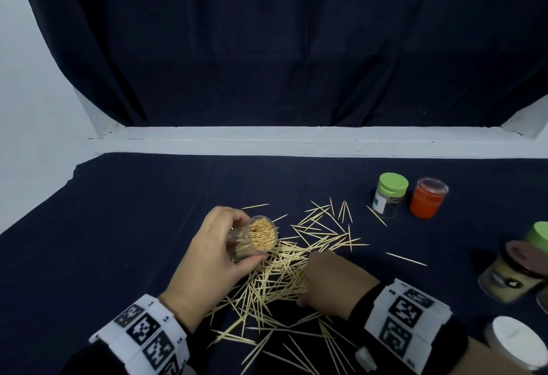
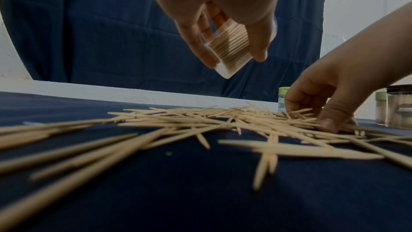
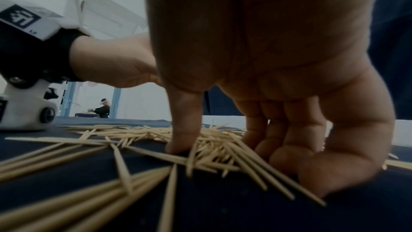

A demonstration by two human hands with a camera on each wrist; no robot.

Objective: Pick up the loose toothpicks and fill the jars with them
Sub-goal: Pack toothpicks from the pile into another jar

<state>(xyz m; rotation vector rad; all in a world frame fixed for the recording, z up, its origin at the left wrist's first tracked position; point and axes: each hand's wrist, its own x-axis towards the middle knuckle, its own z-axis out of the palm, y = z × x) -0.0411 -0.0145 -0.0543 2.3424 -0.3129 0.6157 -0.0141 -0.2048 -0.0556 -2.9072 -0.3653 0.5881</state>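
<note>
Loose toothpicks (image 1: 284, 274) lie in a scattered heap on the dark blue cloth (image 1: 118, 226). My left hand (image 1: 213, 256) grips a clear jar (image 1: 255, 238) nearly full of toothpicks, tilted, held above the heap's left side; the same jar (image 2: 227, 48) shows between the fingers in the left wrist view. My right hand (image 1: 326, 279) reaches down into the heap, thumb and curled fingers (image 3: 287, 140) closing around a bunch of toothpicks (image 3: 214, 149) on the cloth.
At the back right stand a green-lidded jar (image 1: 390, 196) and a red jar (image 1: 428, 198). Along the right edge are a brown-lidded jar (image 1: 516, 271), another green lid (image 1: 539, 233) and a white lid (image 1: 516, 339). A white ledge (image 1: 296, 140) borders the cloth's far side.
</note>
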